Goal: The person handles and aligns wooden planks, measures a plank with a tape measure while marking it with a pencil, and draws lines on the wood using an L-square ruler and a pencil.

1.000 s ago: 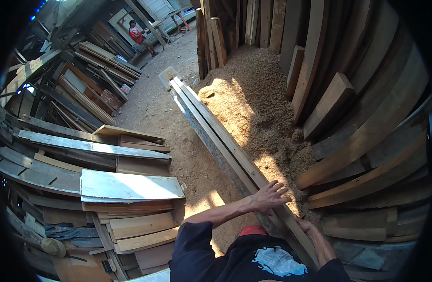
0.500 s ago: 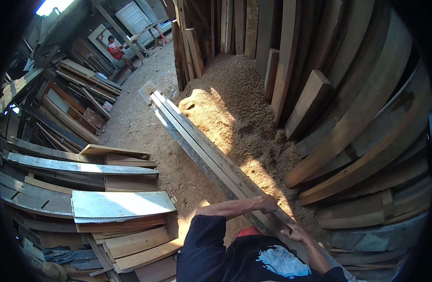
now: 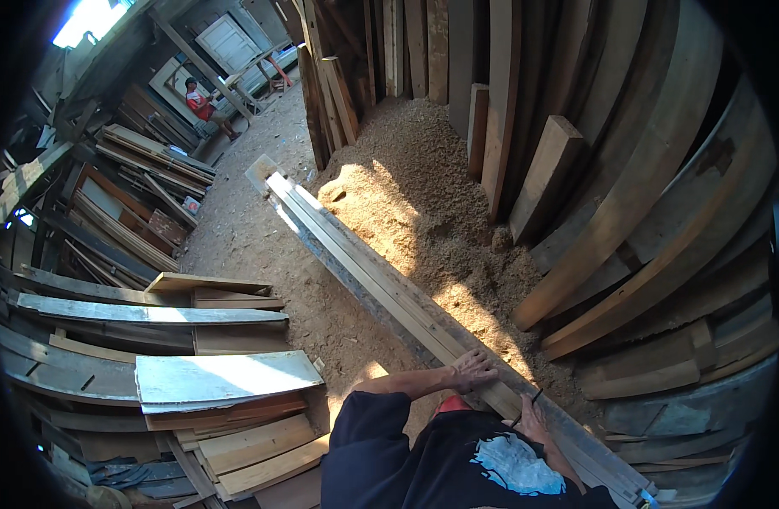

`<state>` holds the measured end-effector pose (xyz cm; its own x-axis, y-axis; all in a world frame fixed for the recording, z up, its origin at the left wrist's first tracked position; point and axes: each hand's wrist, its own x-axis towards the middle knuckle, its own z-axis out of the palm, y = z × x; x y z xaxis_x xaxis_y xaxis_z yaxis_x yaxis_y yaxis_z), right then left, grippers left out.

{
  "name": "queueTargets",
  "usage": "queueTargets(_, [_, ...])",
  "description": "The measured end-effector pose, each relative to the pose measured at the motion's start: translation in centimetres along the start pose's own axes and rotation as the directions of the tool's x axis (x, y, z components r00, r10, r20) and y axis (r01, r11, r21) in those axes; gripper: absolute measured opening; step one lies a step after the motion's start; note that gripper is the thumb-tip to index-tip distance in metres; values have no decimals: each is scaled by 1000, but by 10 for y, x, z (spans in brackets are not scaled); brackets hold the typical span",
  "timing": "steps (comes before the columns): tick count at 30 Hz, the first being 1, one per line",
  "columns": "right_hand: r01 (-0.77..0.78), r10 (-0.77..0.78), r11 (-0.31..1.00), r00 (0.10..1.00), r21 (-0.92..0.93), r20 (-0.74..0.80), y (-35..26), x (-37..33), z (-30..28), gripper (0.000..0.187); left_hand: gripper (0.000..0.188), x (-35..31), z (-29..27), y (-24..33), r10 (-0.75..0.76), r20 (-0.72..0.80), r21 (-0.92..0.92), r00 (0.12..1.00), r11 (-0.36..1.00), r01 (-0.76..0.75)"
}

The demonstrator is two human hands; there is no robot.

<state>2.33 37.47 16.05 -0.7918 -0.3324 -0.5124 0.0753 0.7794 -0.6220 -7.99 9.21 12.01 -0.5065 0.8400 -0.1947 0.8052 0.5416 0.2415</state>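
Note:
Long light wooden strips (image 3: 368, 273) lie side by side on a long narrow beam-like bench (image 3: 262, 168) that runs from the upper left to the lower right. Across the strips, near my body, my left hand (image 3: 474, 371) rests with its fingers stretched out. My right hand (image 3: 532, 422) is closer to me, by the same wood, closed around a thin dark stick that looks like a pencil (image 3: 538, 396). Its tip points up and away from me. Part of the right hand's fingers is hidden by the wrist and shadow.
Sawdust (image 3: 406, 170) is heaped beyond the bench, with upright planks (image 3: 501, 110) leaning behind it. Stacked boards fill the left, topped by a white board (image 3: 228, 377). Thick boards (image 3: 627, 254) curve along the right. Another person (image 3: 199, 103) in red stands far off.
My left hand has loosened from a closed shape and now lies flatter on the strips. The right hand has shifted slightly left, and the dark stick now shows in it.

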Motion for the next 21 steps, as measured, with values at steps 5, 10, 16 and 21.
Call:
queueTargets(5, [-137,141,969,990,-205,4,-9,0,7,94,61,9,-16,-2,51,-27,-41,998,998,-52])
queueTargets(10, [-70,53,996,966,-58,-253,12,31,49,61,64,-4,-11,-13,-40,-2,43,999,998,40])
queueTargets(16, [-274,276,960,882,59,-383,11,-4,35,56,76,27,-29,7,99,164,54,981,993,-109])
queueTargets(21, [-524,492,826,488,209,-721,65,-68,38,54,103,69,-26,55,276,311,9,909,956,-293])
